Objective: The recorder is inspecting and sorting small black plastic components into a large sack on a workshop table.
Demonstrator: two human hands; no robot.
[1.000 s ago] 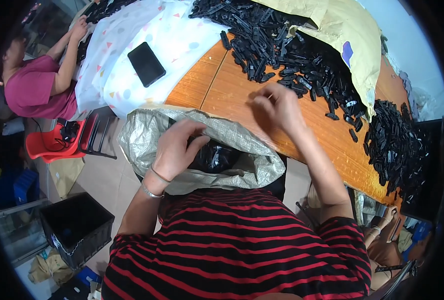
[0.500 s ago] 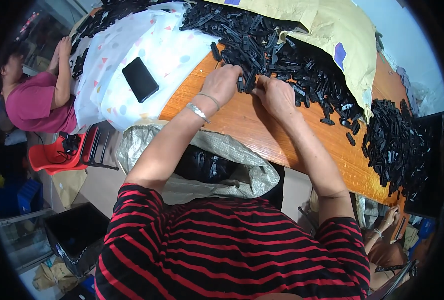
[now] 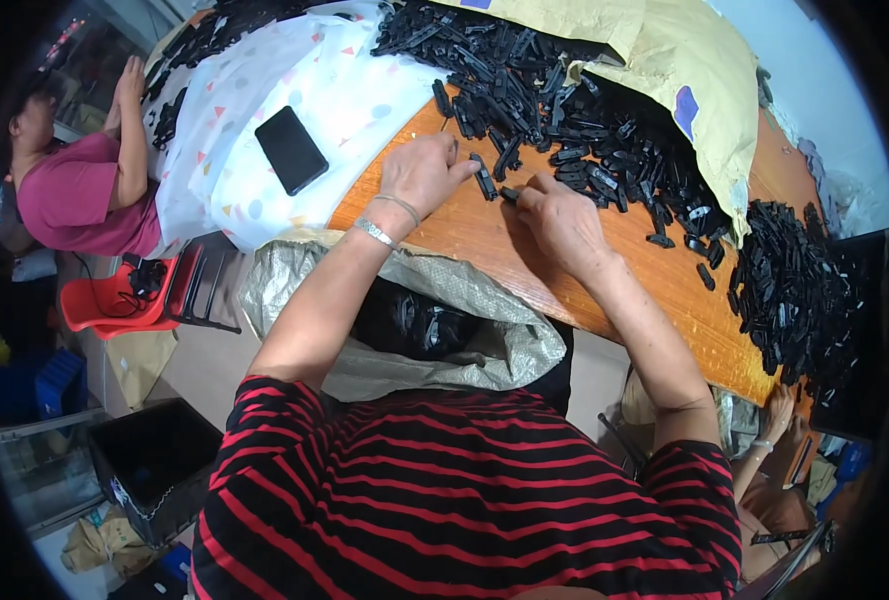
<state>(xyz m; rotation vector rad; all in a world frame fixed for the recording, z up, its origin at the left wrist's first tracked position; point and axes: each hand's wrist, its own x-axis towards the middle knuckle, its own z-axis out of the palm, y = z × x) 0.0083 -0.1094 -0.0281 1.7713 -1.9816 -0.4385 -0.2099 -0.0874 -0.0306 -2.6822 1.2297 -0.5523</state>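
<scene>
Standing over the wooden table (image 3: 464,240), we have the pale woven sack (image 3: 484,287) gaping against our front, a glossy black bag (image 3: 432,328) inside it; what that bag contains we cannot tell. Across the table spreads a heap of black pieces (image 3: 524,95), so by our reading most of the handling is left, with only two pieces parted from the heap at our fingers. The right hand (image 3: 564,220) is closed, pinching a short black piece (image 3: 509,193) by its end. The left hand (image 3: 419,175) has its fingers curled, its thumb tip meeting the upper end of a long black piece (image 3: 484,178); whether it grips, we cannot tell. Both pieces are just below the heap's near edge, between our hands. Half a second ago our hands were closer together at that edge; now the left has shifted leftward and the right has come nearer to us.
</scene>
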